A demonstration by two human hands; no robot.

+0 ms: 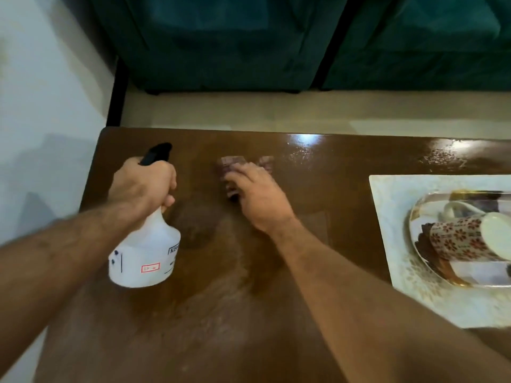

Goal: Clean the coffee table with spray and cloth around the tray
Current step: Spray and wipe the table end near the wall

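My left hand [143, 183] grips the neck of a white spray bottle [146, 252] with a black nozzle, held just above the left part of the brown coffee table [207, 313]. My right hand [257, 194] presses a small purplish cloth [231, 167] flat on the tabletop near the far edge; the cloth is blurred and mostly under my fingers. A white patterned tray [387, 205] lies at the table's right side, apart from both hands. The wood around the cloth looks wet and streaky.
On the tray sits a glass dish [423, 208] holding a tipped floral mug [464, 239]. A dark green sofa [249, 42] stands beyond the far table edge across a strip of pale floor. The table's left edge borders a pale floor.
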